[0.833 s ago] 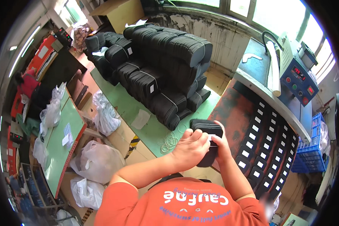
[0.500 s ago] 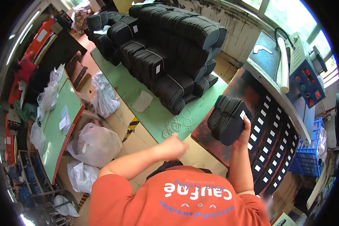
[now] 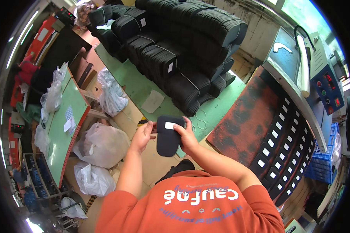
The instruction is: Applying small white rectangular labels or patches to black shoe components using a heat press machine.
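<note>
In front of my chest is a stack of rounded black pads (image 3: 168, 139), with a white label on the top pad. My right hand (image 3: 186, 136) grips its right side, thumb pressed on the face beside the label. My left hand (image 3: 143, 136) is at the left edge with fingers bent. Its fingertips are partly hidden by the stack, and what they pinch is too small to make out. Beyond the hands, pale rubber bands (image 3: 200, 119) lie on the green table (image 3: 134, 81), partly covered by the right hand.
Large banded piles of black pads (image 3: 190, 83) fill the green table. At right, rows of labelled black pads (image 3: 274, 143) lie on a reddish board (image 3: 237, 124) beside a press machine (image 3: 319, 73). Plastic bags (image 3: 101, 145) and another green table (image 3: 60, 128) stand left. A blue crate (image 3: 322, 161) is at right.
My right hand has brought the pad stack from above the reddish board leftward to my chest. My left hand has moved from beside the rubber bands to the stack's left edge.
</note>
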`<state>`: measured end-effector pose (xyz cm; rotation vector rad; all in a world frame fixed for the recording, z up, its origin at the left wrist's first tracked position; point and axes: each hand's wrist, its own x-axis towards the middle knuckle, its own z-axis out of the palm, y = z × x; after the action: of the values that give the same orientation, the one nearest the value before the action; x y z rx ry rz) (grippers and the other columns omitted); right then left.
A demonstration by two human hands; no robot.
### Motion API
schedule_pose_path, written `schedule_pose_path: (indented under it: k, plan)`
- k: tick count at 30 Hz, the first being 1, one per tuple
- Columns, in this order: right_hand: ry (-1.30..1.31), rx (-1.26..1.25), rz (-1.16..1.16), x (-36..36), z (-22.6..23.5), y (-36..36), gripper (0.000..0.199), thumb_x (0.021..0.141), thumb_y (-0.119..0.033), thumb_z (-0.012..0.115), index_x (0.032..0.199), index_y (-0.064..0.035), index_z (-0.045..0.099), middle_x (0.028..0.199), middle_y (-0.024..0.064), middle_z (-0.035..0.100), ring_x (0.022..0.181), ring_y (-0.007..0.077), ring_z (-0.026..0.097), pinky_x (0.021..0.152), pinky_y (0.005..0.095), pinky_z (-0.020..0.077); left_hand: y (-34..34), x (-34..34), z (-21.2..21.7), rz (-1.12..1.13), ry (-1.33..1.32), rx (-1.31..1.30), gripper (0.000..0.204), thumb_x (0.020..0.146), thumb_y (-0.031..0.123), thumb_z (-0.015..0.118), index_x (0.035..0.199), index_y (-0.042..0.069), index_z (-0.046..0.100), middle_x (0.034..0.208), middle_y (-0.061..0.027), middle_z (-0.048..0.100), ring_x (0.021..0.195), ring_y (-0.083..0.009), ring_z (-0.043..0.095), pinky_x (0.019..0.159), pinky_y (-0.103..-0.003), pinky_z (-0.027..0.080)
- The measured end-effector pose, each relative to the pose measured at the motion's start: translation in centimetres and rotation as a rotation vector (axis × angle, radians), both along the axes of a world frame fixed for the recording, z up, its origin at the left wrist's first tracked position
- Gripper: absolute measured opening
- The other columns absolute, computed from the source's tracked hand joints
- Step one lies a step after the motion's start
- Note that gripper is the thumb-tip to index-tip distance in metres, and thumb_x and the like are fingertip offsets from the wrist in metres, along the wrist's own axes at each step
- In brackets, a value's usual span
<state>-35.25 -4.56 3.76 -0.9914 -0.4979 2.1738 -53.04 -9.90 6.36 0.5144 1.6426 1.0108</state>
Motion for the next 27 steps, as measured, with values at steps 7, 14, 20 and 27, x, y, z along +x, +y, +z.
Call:
schedule_pose_path:
  k: [7, 14, 20, 27]
  plan:
    - [-0.117, 0.094, 0.038, -6.5, -4.4, 2.2, 0.072, 0.088, -0.021, 0.056, 0.14, -0.0033, 0.01, 0.131, 0.0181, 0.038, 0.118, 0.0258, 0.042, 0.097, 0.0348, 0.0374, 2.1, -2.0, -4.7, -0.212, 0.494, 0.165, 0.043, 0.085, 0.025, 0.059, 0.116, -0.003, 0.052, 0.1, -0.019, 0.063, 0.089, -0.0276, 0.062, 0.078, -0.034, 0.047]
    - [0.042, -0.078, -0.071, -6.8, -4.0, 2.1, 0.06, 0.095, -0.02, 0.043, 0.14, -0.0019, 0.009, 0.133, 0.0183, 0.036, 0.12, 0.0252, 0.041, 0.101, 0.0338, 0.0328, 2.3, 1.9, -1.5, -0.176, 1.122, 0.336, 0.037, 0.081, 0.016, 0.062, 0.108, -0.006, 0.05, 0.096, -0.0254, 0.059, 0.089, -0.0411, 0.056, 0.081, -0.04, 0.045]
    - [-0.119, 0.024, 0.086, -2.2, 1.4, 0.8, 0.086, 0.088, -0.037, 0.056, 0.141, 0.0018, 0.002, 0.141, 0.021, 0.027, 0.13, 0.0248, 0.029, 0.107, 0.037, 0.0222, 0.9, 3.2, 2.0, 0.113, 0.306, 0.443, 0.027, 0.089, 0.013, 0.055, 0.109, -0.004, 0.048, 0.101, -0.0115, 0.059, 0.092, -0.0177, 0.057, 0.081, -0.03, 0.046]
    - [0.58, 0.098, -0.036, 9.1, 4.1, 1.4, 0.053, 0.084, -0.034, 0.063, 0.125, -0.0063, 0.044, 0.118, 0.0061, 0.054, 0.108, 0.0193, 0.053, 0.093, 0.0352, 0.0427, 4.3, 12.1, 4.1, -0.42, 0.757, 0.621, 0.041, 0.091, 0.023, 0.052, 0.123, -0.002, 0.046, 0.114, -0.0149, 0.051, 0.106, -0.0271, 0.047, 0.093, -0.036, 0.038]
